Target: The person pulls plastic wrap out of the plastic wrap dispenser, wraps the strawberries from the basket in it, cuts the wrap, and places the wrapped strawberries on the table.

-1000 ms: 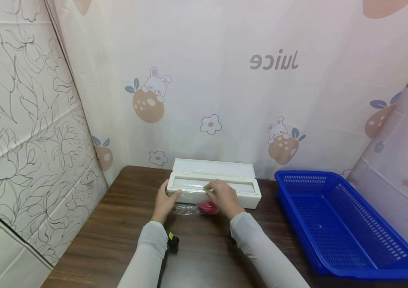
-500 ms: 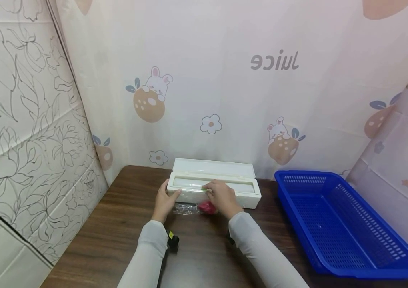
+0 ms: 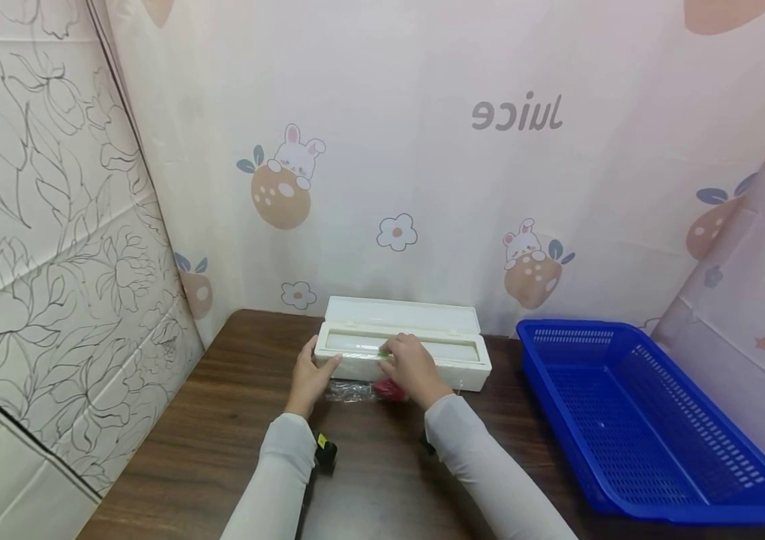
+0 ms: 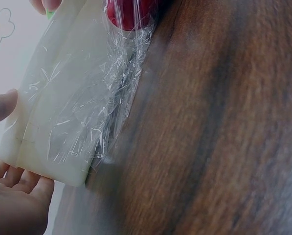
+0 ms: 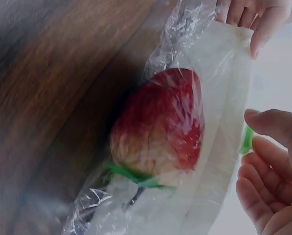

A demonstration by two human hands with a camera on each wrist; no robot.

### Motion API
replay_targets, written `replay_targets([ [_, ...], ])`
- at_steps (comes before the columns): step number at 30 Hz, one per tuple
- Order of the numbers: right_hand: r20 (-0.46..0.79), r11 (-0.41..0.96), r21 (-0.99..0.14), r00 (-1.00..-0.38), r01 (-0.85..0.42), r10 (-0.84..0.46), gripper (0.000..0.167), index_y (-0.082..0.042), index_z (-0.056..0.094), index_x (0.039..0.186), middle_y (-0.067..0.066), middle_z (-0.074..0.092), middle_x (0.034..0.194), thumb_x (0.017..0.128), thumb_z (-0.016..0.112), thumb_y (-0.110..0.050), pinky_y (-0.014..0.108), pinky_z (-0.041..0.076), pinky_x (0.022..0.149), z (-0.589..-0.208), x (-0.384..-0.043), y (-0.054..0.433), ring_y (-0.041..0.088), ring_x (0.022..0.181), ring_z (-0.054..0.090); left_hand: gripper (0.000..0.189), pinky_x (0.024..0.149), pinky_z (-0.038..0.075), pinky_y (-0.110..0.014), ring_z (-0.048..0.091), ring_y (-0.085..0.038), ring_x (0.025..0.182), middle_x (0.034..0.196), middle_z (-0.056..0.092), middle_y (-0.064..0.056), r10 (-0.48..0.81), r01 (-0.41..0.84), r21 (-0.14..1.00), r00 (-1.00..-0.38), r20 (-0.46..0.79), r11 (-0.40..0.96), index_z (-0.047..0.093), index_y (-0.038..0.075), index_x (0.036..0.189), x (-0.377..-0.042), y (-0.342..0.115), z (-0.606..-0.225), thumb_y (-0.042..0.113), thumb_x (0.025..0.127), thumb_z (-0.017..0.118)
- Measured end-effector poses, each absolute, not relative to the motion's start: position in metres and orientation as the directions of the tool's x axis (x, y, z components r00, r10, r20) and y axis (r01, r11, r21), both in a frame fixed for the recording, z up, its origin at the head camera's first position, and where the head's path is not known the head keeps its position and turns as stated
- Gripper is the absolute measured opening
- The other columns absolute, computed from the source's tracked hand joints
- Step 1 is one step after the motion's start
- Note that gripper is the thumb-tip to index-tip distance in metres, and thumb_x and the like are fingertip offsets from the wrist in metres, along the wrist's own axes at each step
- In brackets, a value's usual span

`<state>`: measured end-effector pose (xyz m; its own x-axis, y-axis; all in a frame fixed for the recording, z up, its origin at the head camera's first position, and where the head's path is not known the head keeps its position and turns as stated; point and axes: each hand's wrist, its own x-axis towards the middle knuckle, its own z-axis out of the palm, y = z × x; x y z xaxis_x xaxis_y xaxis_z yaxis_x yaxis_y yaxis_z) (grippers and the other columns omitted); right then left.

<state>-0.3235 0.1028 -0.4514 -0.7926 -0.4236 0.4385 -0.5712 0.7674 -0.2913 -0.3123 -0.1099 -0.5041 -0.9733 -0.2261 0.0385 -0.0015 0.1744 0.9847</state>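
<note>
A long white cling film dispenser [image 3: 466, 375] stands at the back of the table, its lid [image 3: 403, 313] raised. My left hand [image 3: 308, 379] grips its left end, thumb above and fingers at the end face. Between thumb and forefinger, my right hand [image 3: 415, 367] pinches a small green slide cutter [image 5: 247, 141] on the dispenser's front top edge. Clear film [image 4: 82, 122] hangs down the front, wrinkled. A red and cream fruit [image 5: 160, 120] with green leaves and a dark stem lies against the front, under the film; its exact kind I cannot tell.
A large blue plastic basket [image 3: 632, 420] stands right of the dispenser on the dark wooden table [image 3: 200, 427]. Printed curtains [image 3: 396, 150] hang close behind and on both sides. A black wrist camera [image 3: 325, 454] sits beneath the left forearm.
My right hand has shifted slightly left along the dispenser's edge with the green slide cutter. The left hand, dispenser and basket stay where they were.
</note>
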Motion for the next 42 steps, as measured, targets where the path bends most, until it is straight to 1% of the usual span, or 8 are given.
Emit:
replay_targets([
  [6, 0.461, 0.782, -0.314, -0.806, -0.539, -0.371, 0.022, -0.003, 0.068, 0.096, 0.007, 0.062, 0.089, 0.084, 0.082, -0.015, 0.039, 0.054, 0.079, -0.456, -0.324, 0.097, 0.025, 0.085, 0.06, 0.078, 0.115, 0.027, -0.056, 0.032, -0.042, 0.142, 0.156, 0.031, -0.024, -0.215, 0.01, 0.985, -0.975, 0.047, 0.17, 0.029, 0.001, 0.155, -0.312, -0.109, -0.503, 0.022, 0.094, 0.072],
  [16, 0.441, 0.807, -0.319, -0.832, -0.497, -0.338, 0.02, -0.005, 0.068, 0.093, 0.005, 0.06, 0.085, 0.085, 0.082, -0.017, 0.036, 0.054, 0.072, -0.457, -0.324, 0.093, 0.02, 0.078, 0.059, 0.078, 0.114, 0.029, -0.057, 0.033, -0.042, 0.141, 0.155, 0.031, -0.025, -0.217, 0.005, 0.982, -0.975, 0.047, 0.19, 0.028, 0.001, 0.155, -0.311, -0.109, -0.503, 0.023, 0.095, 0.071],
  [20, 0.427, 0.805, -0.331, -0.839, -0.492, -0.337, 0.017, -0.007, 0.069, 0.093, 0.002, 0.061, 0.086, 0.086, 0.081, -0.016, 0.035, 0.054, 0.073, -0.457, -0.323, 0.093, 0.019, 0.08, 0.06, 0.077, 0.114, 0.029, -0.056, 0.033, -0.042, 0.141, 0.156, 0.03, -0.025, -0.219, 0.001, 0.982, -0.975, 0.044, 0.19, 0.028, 0.001, 0.155, -0.31, -0.109, -0.503, 0.022, 0.095, 0.071],
  [28, 0.43, 0.798, -0.342, -0.838, -0.496, -0.337, 0.013, -0.012, 0.071, 0.095, 0.0, 0.067, 0.096, 0.086, 0.08, -0.013, 0.035, 0.055, 0.081, -0.459, -0.323, 0.093, 0.02, 0.093, 0.062, 0.077, 0.115, 0.028, -0.056, 0.031, -0.042, 0.142, 0.156, 0.029, -0.025, -0.216, 0.003, 0.984, -0.975, 0.042, 0.178, 0.027, 0.001, 0.156, -0.31, -0.109, -0.503, 0.021, 0.095, 0.071],
  [32, 0.439, 0.794, -0.334, -0.829, -0.508, -0.346, 0.011, -0.013, 0.072, 0.095, -0.001, 0.069, 0.098, 0.087, 0.08, -0.013, 0.038, 0.053, 0.09, -0.458, -0.324, 0.093, 0.021, 0.094, 0.062, 0.077, 0.114, 0.027, -0.056, 0.031, -0.042, 0.142, 0.157, 0.029, -0.025, -0.214, 0.009, 0.985, -0.976, 0.047, 0.174, 0.027, 0.001, 0.156, -0.31, -0.109, -0.503, 0.022, 0.095, 0.071],
  [35, 0.438, 0.79, -0.328, -0.824, -0.518, -0.359, 0.01, -0.013, 0.073, 0.095, -0.001, 0.069, 0.099, 0.087, 0.079, -0.012, 0.038, 0.054, 0.088, -0.457, -0.324, 0.092, 0.021, 0.094, 0.062, 0.077, 0.114, 0.027, -0.057, 0.031, -0.042, 0.142, 0.157, 0.029, -0.025, -0.215, 0.011, 0.985, -0.975, 0.049, 0.172, 0.027, 0.001, 0.156, -0.31, -0.11, -0.504, 0.022, 0.095, 0.071],
  [39, 0.425, 0.791, -0.324, -0.826, -0.52, -0.369, 0.012, -0.015, 0.074, 0.097, -0.002, 0.07, 0.103, 0.087, 0.078, -0.01, 0.035, 0.055, 0.077, -0.457, -0.323, 0.091, 0.019, 0.095, 0.061, 0.077, 0.114, 0.028, -0.056, 0.032, -0.042, 0.142, 0.156, 0.029, -0.025, -0.219, 0.011, 0.986, -0.974, 0.048, 0.167, 0.027, 0.001, 0.155, -0.31, -0.109, -0.503, 0.021, 0.095, 0.071],
  [42, 0.416, 0.795, -0.317, -0.83, -0.516, -0.373, 0.014, -0.016, 0.074, 0.099, -0.003, 0.07, 0.106, 0.088, 0.077, -0.009, 0.034, 0.056, 0.078, -0.457, -0.322, 0.09, 0.019, 0.099, 0.062, 0.078, 0.114, 0.028, -0.056, 0.031, -0.042, 0.142, 0.156, 0.029, -0.025, -0.223, 0.008, 0.986, -0.974, 0.046, 0.169, 0.027, 0.001, 0.155, -0.309, -0.109, -0.503, 0.021, 0.095, 0.071],
])
